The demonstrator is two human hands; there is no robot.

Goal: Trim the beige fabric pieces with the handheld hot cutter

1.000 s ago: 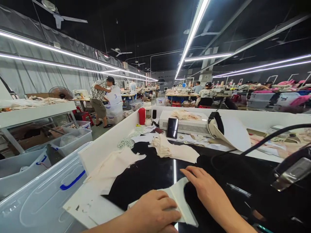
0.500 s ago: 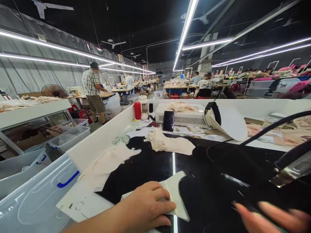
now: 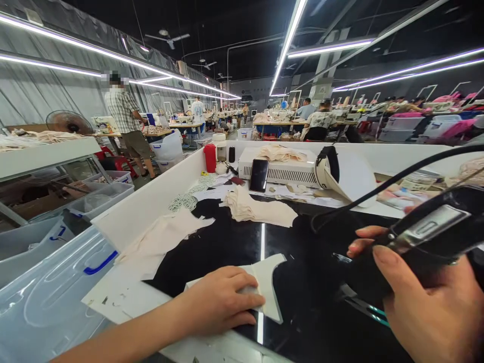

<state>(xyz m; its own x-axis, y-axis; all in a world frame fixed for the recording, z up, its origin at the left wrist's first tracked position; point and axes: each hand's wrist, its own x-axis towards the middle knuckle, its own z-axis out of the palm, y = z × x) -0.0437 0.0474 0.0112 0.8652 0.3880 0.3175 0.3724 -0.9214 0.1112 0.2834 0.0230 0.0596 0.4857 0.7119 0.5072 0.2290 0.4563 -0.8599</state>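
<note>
My left hand [image 3: 227,300] presses down on a cream fabric piece [image 3: 270,282] with a curved end, its fingers bent over it. Part of the piece is hidden under the palm. In my right hand [image 3: 427,297] is a black corded hand tool [image 3: 434,227] with a silver metal plate, thumb and fingers around it. Close below the thumb is a slim metal tool with teal edges [image 3: 366,308], blurred; whether the same hand holds it I cannot tell. A stack of cream fabric pieces [image 3: 260,209] lies farther back, and more cream fabric [image 3: 166,234] lies to the left.
A phone [image 3: 259,175] leans on a white vented box [image 3: 283,169]. Nearby are a red container [image 3: 209,158], green cord [image 3: 183,201] and a white visor [image 3: 351,176]. White walls edge the black tabletop [image 3: 227,242]. A clear plastic bin [image 3: 49,307] stands left; people work beyond.
My right hand, blurred and apart from the black corded tool before, now grips it, and the tool is raised. My left hand stays on the cream piece. The view has shifted slightly.
</note>
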